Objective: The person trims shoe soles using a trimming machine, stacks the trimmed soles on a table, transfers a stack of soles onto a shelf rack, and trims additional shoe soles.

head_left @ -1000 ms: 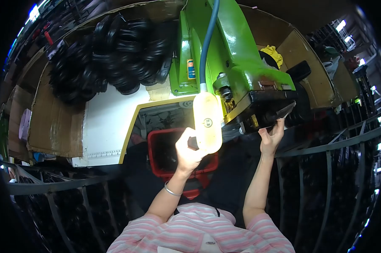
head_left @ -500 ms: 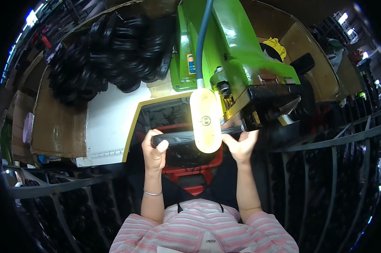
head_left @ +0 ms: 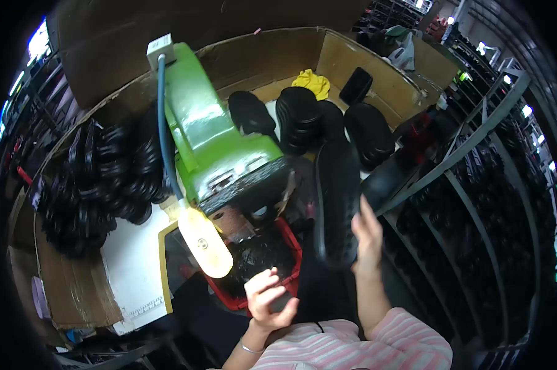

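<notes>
A long black shoe sole (head_left: 338, 197) stands nearly upright at the centre right, its textured face toward me. My right hand (head_left: 368, 237) grips its lower right edge; part of the fingers is hidden behind it. Over the near rim of a red bin (head_left: 295, 271), my left hand (head_left: 270, 299) is held up with curled, parted fingers and nothing in it. The green machine (head_left: 220, 135) stands left of the sole. A lit yellow lamp (head_left: 204, 243) hangs on a blue cable in front of the machine. Black scraps (head_left: 257, 262) lie in the bin.
Stacked black soles (head_left: 298, 117) stand behind the held one, near a yellow cloth (head_left: 312, 83). A heap of black soles (head_left: 115, 169) is on the left, above a white board (head_left: 136, 265). Cardboard walls (head_left: 263, 52) surround the bench. A metal rack (head_left: 451, 166) rises at the right.
The view has swung right. The dark piece held at the machine by both hands is now away from it, as a sole in my right hand. My left hand has let go.
</notes>
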`<state>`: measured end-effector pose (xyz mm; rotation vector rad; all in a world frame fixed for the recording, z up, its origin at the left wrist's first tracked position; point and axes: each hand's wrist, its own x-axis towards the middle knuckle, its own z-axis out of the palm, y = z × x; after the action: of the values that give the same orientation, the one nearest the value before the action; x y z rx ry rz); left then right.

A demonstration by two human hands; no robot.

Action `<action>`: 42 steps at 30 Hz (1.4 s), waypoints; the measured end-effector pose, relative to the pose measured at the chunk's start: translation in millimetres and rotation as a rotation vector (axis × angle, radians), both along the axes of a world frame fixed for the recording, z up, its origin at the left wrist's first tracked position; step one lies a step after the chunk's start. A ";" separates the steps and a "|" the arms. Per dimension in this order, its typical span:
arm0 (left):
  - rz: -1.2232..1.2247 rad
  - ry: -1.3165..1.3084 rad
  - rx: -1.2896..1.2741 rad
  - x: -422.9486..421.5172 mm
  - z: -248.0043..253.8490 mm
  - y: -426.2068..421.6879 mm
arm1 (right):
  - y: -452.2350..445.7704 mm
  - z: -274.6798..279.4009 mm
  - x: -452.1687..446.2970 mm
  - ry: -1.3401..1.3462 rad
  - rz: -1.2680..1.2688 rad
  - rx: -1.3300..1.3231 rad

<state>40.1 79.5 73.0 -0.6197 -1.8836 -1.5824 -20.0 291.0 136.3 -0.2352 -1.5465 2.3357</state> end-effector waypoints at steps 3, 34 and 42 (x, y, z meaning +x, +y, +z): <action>0.080 -0.133 0.008 -10.7 -15.6 -6.9 | 57.1 9.4 -81.4 0.032 -0.008 -0.048; 1.216 -0.491 -0.415 -239.8 159.9 -311.0 | 84.8 -85.3 -130.6 -0.022 -0.130 0.573; 1.073 0.255 0.193 -41.5 203.7 -262.0 | 65.6 -109.6 -91.7 -0.041 -0.132 0.547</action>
<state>-1.4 -182.5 276.7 0.2680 -1.4212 -0.8808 -111.7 356.6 26.7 -0.2399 -2.0448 1.7354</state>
